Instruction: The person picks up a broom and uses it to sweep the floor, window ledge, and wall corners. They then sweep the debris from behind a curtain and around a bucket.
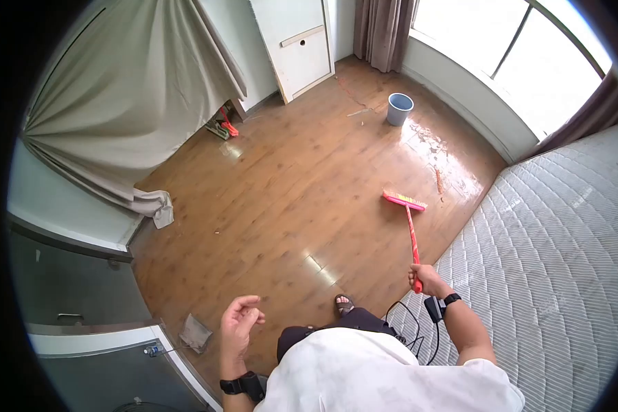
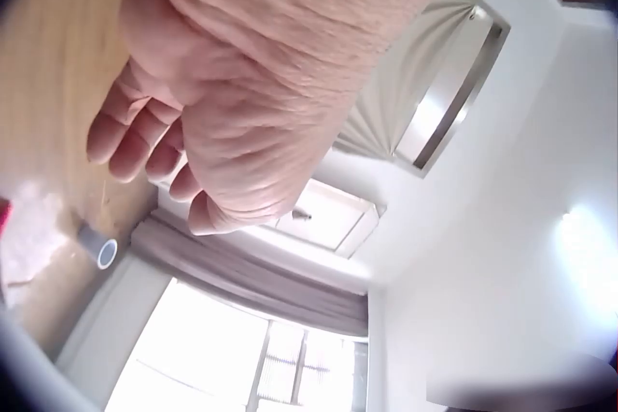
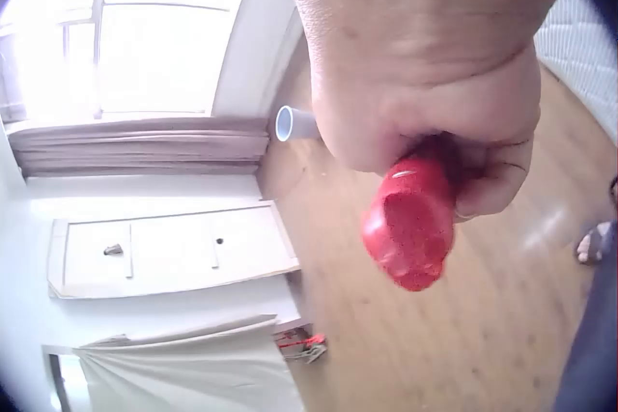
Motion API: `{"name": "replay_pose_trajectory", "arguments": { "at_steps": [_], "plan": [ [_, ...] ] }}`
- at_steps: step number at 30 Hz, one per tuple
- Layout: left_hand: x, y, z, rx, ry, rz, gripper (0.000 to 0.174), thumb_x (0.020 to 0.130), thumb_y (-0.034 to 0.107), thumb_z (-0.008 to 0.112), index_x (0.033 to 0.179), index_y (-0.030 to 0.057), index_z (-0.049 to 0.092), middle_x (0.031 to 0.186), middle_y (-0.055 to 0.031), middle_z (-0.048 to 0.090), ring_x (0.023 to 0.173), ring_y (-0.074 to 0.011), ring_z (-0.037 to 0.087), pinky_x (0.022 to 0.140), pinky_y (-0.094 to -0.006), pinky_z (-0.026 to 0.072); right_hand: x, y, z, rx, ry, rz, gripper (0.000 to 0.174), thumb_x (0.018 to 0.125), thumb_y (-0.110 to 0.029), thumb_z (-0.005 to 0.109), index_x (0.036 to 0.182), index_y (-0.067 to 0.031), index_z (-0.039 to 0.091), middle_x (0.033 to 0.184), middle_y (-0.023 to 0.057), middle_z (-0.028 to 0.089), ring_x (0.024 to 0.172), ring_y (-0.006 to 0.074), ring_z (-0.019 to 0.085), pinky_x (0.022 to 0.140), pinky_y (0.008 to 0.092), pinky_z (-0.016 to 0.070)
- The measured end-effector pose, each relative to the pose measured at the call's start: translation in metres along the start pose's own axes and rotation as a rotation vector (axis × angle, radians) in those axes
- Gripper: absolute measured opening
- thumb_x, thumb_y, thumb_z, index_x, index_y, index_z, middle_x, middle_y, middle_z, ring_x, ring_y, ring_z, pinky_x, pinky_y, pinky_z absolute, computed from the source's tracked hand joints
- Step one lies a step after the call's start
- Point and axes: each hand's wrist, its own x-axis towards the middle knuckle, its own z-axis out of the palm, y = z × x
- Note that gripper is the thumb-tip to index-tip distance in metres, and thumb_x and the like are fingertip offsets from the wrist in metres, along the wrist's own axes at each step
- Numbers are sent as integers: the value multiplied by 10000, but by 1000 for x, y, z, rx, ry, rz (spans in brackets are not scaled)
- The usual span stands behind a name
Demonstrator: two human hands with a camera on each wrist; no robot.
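Note:
A red broom handle [image 1: 413,237] runs up to a pink broom head [image 1: 404,201] with pale and yellow bristles, on or just over the wooden floor. The right hand [image 1: 427,279] grips the handle near its end. Close up in the right wrist view, the red handle end [image 3: 413,228] sticks out of the curled right hand [image 3: 444,93]. The left hand [image 1: 240,325] is raised beside the body, its fingers loosely bent, holding nothing. In the left wrist view the left hand [image 2: 232,93] shows its palm and relaxed fingers.
A grey-blue bucket [image 1: 398,110] stands near the window, with a wet, shiny floor patch [image 1: 432,152] beside it. The quilted mattress [image 1: 542,261] fills the right side. A beige curtain [image 1: 137,89] hangs at left; a crumpled cloth [image 1: 196,334] and black cables [image 1: 412,329] lie near the person.

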Motion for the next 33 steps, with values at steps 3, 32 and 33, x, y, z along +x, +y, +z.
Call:
{"name": "replay_pose_trajectory", "arguments": {
  "at_steps": [3,32,33],
  "plan": [
    [44,13,28,14,-233,0,245,887,38,573,1129,-4,579,1010,-54,602,807,-117,610,729,-260,524,-2,-27,23,199,-102,81,227,947,-266,516,800,-94,498,623,5,510,535,145,531,474,316,448],
    [385,75,21,460,-303,162,243,830,97,644,1054,15,603,1154,-80,533,1008,-172,538,827,-281,448,43,-177,164,843,-166,37,214,878,-276,530,744,-111,510,630,-17,540,496,133,495,448,254,385],
    [397,77,26,471,-313,160,243,830,97,644,1054,15,603,1154,-80,533,1008,-172,538,827,-281,448,48,-183,164,846,-145,39,214,875,-264,529,730,-111,499,618,-21,527,489,131,490,436,251,379]
  ]
}}
